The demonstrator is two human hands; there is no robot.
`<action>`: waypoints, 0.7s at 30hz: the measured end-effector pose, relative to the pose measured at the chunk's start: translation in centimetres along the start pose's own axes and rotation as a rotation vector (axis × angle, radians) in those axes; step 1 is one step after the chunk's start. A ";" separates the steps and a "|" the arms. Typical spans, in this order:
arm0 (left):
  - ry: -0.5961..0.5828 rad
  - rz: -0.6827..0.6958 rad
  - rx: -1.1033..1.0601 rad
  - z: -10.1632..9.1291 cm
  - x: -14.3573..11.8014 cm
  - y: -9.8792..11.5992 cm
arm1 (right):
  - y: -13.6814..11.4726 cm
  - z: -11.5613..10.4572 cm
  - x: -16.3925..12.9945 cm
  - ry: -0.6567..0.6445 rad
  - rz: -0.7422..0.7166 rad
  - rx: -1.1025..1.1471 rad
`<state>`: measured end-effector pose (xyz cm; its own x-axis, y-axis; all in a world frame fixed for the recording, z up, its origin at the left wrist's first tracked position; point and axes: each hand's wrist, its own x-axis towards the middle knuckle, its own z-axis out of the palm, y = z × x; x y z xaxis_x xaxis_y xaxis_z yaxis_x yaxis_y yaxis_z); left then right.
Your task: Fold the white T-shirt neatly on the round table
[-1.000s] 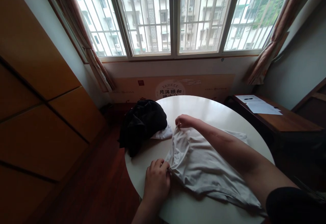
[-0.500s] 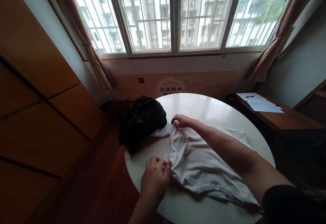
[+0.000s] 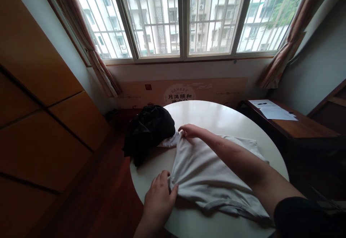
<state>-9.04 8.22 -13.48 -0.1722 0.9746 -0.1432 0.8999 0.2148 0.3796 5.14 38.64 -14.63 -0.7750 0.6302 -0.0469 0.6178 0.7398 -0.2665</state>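
My left hand (image 3: 159, 198) rests on the round white table (image 3: 216, 117) at the near corner of the white T-shirt (image 3: 205, 173), thumb pressed onto the cloth edge, fingers loosely curled and not clenched. My right hand (image 3: 189, 130) reaches across the shirt and pinches its far corner between thumb and fingertips. The shirt lies spread flat over the table's middle, hem toward me. Just beyond its far corner, touching a bit of white cloth, sits a heap of black clothing (image 3: 148, 129) at the table's left edge.
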 end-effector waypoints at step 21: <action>0.508 0.618 -0.694 -2.6 0.2 9.8 | 8.0 -9.0 -11.1 0.516 0.033 0.416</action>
<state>-1.28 10.66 -7.44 -0.0540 0.8043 0.5917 0.4899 -0.4950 0.7176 19.90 39.62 -7.59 -0.5289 0.7597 0.3783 0.4568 0.6305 -0.6276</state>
